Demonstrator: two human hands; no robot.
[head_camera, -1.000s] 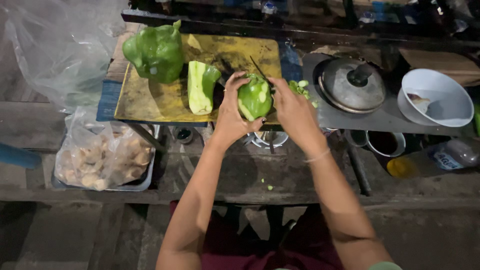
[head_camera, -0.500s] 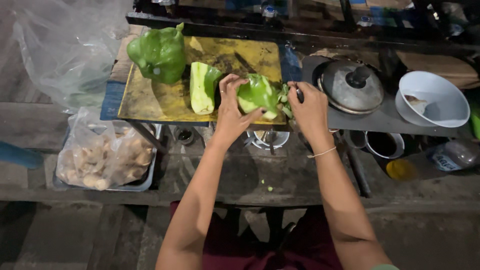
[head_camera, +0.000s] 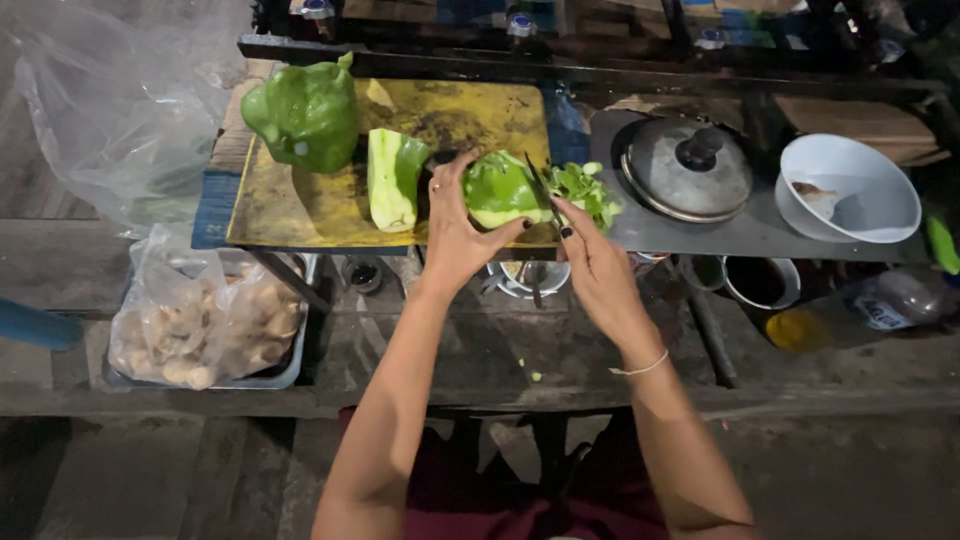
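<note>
**Two hands, a knife and a green fruit piece at the near edge of a yellow board**

Head view: the left hand (head_camera: 455, 235) curls around a rounded green fruit piece (head_camera: 497, 187), thumb on its near side and fingers on its left, gripping it closed. The piece rests at the near right edge of a stained yellow cutting board (head_camera: 300, 205). The right hand (head_camera: 592, 260) is closed around the handle of a knife (head_camera: 543, 192), with the index finger stretched forward along it; the dark blade slants up and away, lying against the right side of the fruit piece. Both hands have dark nail polish; a thin bracelet circles the right wrist.

Just right of the blade lies a small heap of green peelings (head_camera: 583, 188), at the board's right end. Left of the held piece, a cut wedge (head_camera: 394, 178) of the same fruit lies with its pale flesh showing, and farther left at the board's far corner stands a large whole green fruit (head_camera: 305, 115).

To the right of the board, a round metal lid (head_camera: 686, 170) with a dark knob sits on a grey surface, and farther right a white bowl (head_camera: 850, 190). Lower left, a metal tray holds a clear plastic bag of pale lumps (head_camera: 195, 325). A few green scraps lie on the dark bench near the person's body.
</note>
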